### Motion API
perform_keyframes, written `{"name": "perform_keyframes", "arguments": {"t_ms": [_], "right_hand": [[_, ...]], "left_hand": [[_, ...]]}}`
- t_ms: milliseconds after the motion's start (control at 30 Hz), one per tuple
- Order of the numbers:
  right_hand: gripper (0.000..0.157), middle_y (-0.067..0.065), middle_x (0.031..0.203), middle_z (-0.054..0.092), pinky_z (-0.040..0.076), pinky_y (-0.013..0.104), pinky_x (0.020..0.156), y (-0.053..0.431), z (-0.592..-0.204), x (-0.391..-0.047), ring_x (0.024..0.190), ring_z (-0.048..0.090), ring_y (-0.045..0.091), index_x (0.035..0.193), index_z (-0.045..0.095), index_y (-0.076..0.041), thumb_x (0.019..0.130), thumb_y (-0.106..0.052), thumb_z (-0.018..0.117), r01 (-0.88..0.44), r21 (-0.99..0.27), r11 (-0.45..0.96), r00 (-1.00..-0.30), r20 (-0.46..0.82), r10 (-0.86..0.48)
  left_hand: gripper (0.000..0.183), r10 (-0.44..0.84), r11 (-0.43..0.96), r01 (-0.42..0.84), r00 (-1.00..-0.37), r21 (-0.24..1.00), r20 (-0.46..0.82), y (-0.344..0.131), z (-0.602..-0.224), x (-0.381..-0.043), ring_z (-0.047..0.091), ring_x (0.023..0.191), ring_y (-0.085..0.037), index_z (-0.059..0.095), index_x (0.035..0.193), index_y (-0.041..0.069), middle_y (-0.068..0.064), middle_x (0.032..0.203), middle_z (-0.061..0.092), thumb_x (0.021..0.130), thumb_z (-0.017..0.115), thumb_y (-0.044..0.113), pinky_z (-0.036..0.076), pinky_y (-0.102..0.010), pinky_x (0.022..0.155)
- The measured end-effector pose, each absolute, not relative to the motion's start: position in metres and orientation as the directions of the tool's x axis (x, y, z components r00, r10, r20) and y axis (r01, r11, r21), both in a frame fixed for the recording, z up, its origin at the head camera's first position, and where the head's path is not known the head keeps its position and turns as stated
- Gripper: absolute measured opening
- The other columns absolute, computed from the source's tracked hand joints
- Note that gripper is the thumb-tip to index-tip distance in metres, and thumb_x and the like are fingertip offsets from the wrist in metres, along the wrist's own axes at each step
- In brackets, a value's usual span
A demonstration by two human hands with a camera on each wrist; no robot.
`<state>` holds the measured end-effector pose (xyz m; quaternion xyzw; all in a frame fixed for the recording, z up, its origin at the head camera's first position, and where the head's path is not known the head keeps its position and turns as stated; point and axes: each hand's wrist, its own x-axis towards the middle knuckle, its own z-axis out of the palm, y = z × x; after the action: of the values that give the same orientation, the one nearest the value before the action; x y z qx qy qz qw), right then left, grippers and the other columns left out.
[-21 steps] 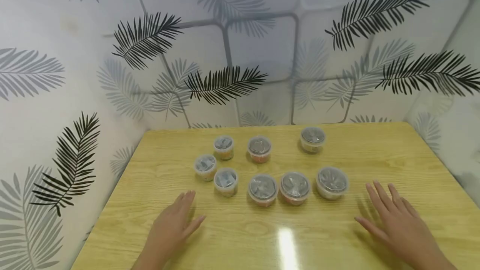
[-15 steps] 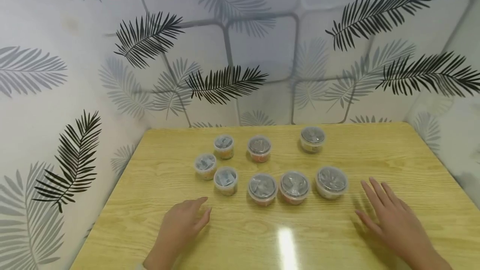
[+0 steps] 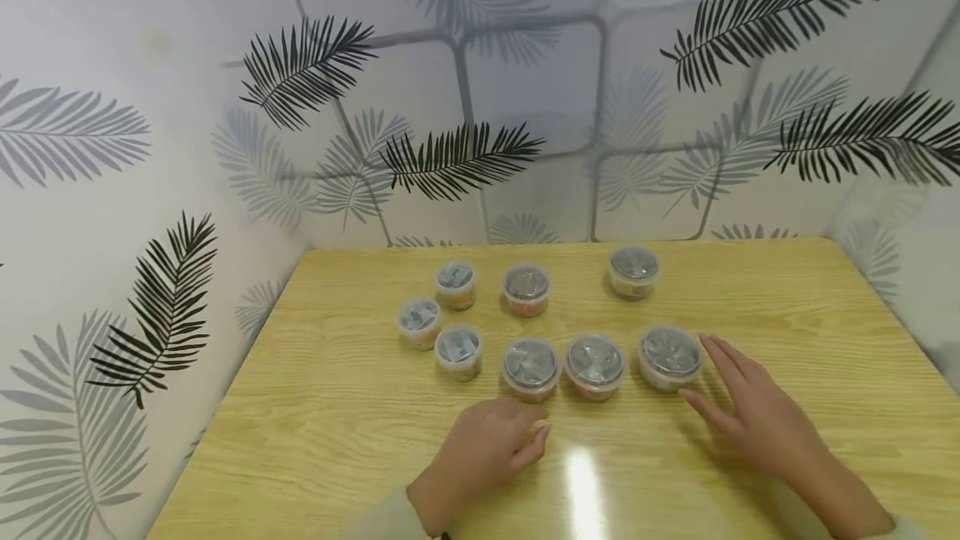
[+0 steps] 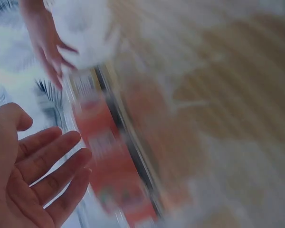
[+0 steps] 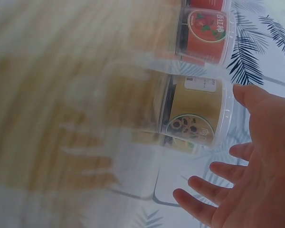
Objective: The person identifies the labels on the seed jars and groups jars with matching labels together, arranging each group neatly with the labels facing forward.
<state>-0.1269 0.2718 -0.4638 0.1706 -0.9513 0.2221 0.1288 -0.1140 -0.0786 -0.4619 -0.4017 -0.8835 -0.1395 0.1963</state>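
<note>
My right hand (image 3: 761,415) is beside the rightmost front tub (image 3: 670,361), a lidded clear plastic container with a tan label. Its fingertips are right at the tub's right side, and the thumb is near its front; in the right wrist view the fingers are spread around the tan tub (image 5: 194,107) without curling on it. My left hand (image 3: 487,447) hovers in front of a red-labelled tub (image 3: 531,369), with nothing in it. Loosely bent fingers (image 4: 61,175) show beside blurred red labels (image 4: 102,142) in the left wrist view. Another red-labelled tub (image 3: 595,369) stands between the hands.
Several more lidded tubs stand on the yellow wood-grain table (image 3: 315,440). Three small ones, including one small tub (image 3: 459,352), cluster at left. Behind the front row are a red tub (image 3: 527,290) and a pale tub (image 3: 633,273). A leaf-patterned wall covering (image 3: 536,90) rises behind.
My left hand has swept right from the table's left side to in front of the red tubs. My right hand has moved left and forward to the rightmost tub. The head view has shifted slightly.
</note>
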Motion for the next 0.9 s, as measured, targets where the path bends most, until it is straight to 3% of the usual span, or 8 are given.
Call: {"name": "perform_keyframes", "arguments": {"t_ms": [100, 333, 433, 567, 667, 800, 900], "right_hand": [[0.081, 0.024, 0.142, 0.033, 0.033, 0.065, 0.089, 0.271, -0.464, -0.133, 0.122, 0.035, 0.047, 0.149, 0.02, -0.01, 0.088, -0.042, 0.062, -0.368, -0.423, 0.828, -0.922, 0.283, -0.265], [0.077, 0.026, 0.146, 0.022, 0.025, 0.067, 0.093, 0.27, -0.462, -0.147, 0.129, 0.024, 0.049, 0.149, 0.013, -0.008, 0.093, -0.039, 0.056, -0.324, -0.571, 0.754, -0.945, 0.157, -0.287], [0.075, 0.029, 0.146, 0.02, 0.031, 0.064, 0.092, 0.27, -0.464, -0.152, 0.128, 0.024, 0.049, 0.148, 0.012, -0.002, 0.095, -0.035, 0.053, -0.326, -0.642, 0.694, -0.939, 0.132, -0.319], [0.072, 0.03, 0.144, 0.021, 0.046, 0.052, 0.084, 0.271, -0.47, -0.157, 0.118, 0.042, 0.047, 0.148, 0.011, -0.001, 0.096, -0.03, 0.052, -0.314, -0.716, 0.624, -0.933, 0.112, -0.342], [0.071, 0.03, 0.142, 0.026, 0.049, 0.046, 0.081, 0.273, -0.473, -0.159, 0.109, 0.05, 0.045, 0.148, 0.013, -0.005, 0.096, -0.031, 0.053, -0.289, -0.737, 0.611, -0.939, 0.094, -0.331], [0.069, 0.028, 0.139, 0.032, 0.05, 0.044, 0.08, 0.276, -0.473, -0.157, 0.111, 0.049, 0.044, 0.148, 0.019, -0.007, 0.094, -0.03, 0.056, -0.279, -0.751, 0.598, -0.942, 0.094, -0.321], [0.067, 0.025, 0.138, 0.035, 0.05, 0.042, 0.081, 0.279, -0.473, -0.154, 0.112, 0.048, 0.043, 0.147, 0.023, -0.008, 0.093, -0.027, 0.058, -0.28, -0.766, 0.578, -0.941, 0.099, -0.325]], "left_hand": [[0.024, 0.699, 0.6, 0.791, -0.591, 0.12, 0.402, -0.052, -0.463, -0.114, 0.063, 0.084, -0.004, 0.065, 0.108, 0.015, 0.007, 0.094, 0.068, 0.095, 0.05, 0.028, 0.048, -0.014, 0.072], [0.038, 0.725, 0.58, 0.731, -0.665, 0.359, 0.182, 0.0, -0.462, -0.116, 0.058, 0.105, -0.006, 0.053, 0.129, 0.009, 0.002, 0.119, 0.06, 0.098, 0.046, 0.031, 0.045, -0.014, 0.083], [0.045, 0.716, 0.565, 0.676, -0.687, 0.474, 0.125, 0.016, -0.461, -0.118, 0.05, 0.116, -0.009, 0.045, 0.135, 0.006, -0.001, 0.13, 0.052, 0.098, 0.045, 0.032, 0.043, -0.019, 0.091], [0.057, 0.694, 0.528, 0.587, -0.715, 0.614, 0.086, 0.032, -0.467, -0.123, 0.038, 0.128, -0.014, 0.031, 0.143, 0.003, -0.006, 0.143, 0.037, 0.098, 0.044, 0.035, 0.038, -0.026, 0.098], [0.066, 0.668, 0.512, 0.498, -0.743, 0.7, 0.039, 0.04, -0.47, -0.124, 0.026, 0.135, -0.019, 0.016, 0.147, 0.003, -0.01, 0.15, 0.021, 0.098, 0.042, 0.039, 0.034, -0.032, 0.103], [0.074, 0.64, 0.477, 0.398, -0.769, 0.783, 0.001, 0.048, -0.472, -0.125, 0.011, 0.139, -0.023, -0.001, 0.149, 0.008, -0.011, 0.153, 0.004, 0.098, 0.041, 0.041, 0.027, -0.04, 0.107], [0.078, 0.621, 0.433, 0.362, -0.783, 0.825, 0.017, 0.053, -0.473, -0.128, 0.008, 0.139, -0.022, -0.006, 0.148, 0.01, -0.011, 0.154, 0.0, 0.097, 0.044, 0.039, 0.024, -0.04, 0.108]]}}
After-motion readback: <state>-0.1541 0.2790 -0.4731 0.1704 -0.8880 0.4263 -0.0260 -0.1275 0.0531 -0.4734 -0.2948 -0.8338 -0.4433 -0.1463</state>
